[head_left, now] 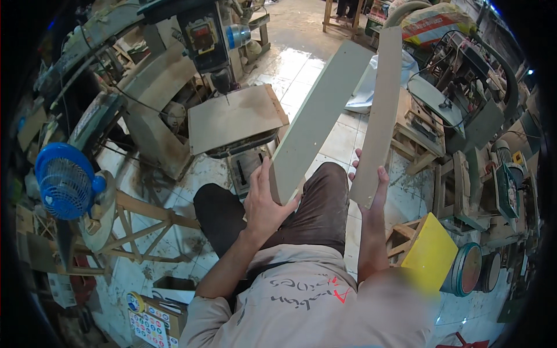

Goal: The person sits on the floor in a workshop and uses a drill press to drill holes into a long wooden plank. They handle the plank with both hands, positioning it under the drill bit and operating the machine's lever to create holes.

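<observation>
Boards (318,119) before drill press (210,40), blue fan (65,181)

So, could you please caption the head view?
Left hand and right hand each hold a board, wide and narrow.

L board (316,122): matt grey wood | R board (380,116): raw matt fibreboard | floor tiles (301,64): glossy, wet-looking

A wet, glossy white tiled floor (301,64) carries the workshop. At ten o'clock a blue plastic fan (65,181) stands on it; at four o'clock sits a yellow-topped wooden stool (429,250); at one o'clock lies a white plastic sheet (362,93).
</observation>
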{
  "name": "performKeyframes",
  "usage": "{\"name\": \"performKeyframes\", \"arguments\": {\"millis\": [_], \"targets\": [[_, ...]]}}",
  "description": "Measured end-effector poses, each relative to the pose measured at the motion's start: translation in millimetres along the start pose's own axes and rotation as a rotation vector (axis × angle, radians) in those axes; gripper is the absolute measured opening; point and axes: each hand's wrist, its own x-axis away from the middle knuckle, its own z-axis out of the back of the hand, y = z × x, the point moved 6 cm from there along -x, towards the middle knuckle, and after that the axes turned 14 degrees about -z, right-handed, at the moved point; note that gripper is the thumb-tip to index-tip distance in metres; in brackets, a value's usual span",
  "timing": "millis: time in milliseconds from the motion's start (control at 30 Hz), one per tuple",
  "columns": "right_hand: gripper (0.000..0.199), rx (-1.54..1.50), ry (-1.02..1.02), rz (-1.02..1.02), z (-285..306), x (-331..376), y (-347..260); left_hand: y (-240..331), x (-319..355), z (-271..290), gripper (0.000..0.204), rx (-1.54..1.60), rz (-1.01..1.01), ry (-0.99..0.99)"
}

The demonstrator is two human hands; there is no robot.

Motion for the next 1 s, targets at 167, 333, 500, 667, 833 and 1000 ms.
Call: {"name": "performKeyframes", "arguments": {"millis": [167,333,500,667,833,1000], "targets": [[0.073,0.028,0.0,-0.011,0,1,2,3,1,0,0.105,0.008,0.005,0.006],[0.074,0.036,-0.042,0.004,-7,4,-1,2,1,-2,0.099,0.144,-0.019,0.012],[0.075,0.009,-0.112,0.089,-22,16,0,-8,6,-15,0.084,0.923,0.074,0.041],[0.076,0.222,-0.176,0.208,-46,36,8,3,2,1,0.083,1.332,-0.045,0.143],[0.075,0.524,-0.279,0.331,-75,60,14,3,0,27,0.104,1.4,-0.032,0.303],[0.078,0.778,-0.488,0.535,-107,78,31,-14,24,28,0.103,1.39,0.074,0.327]]}}
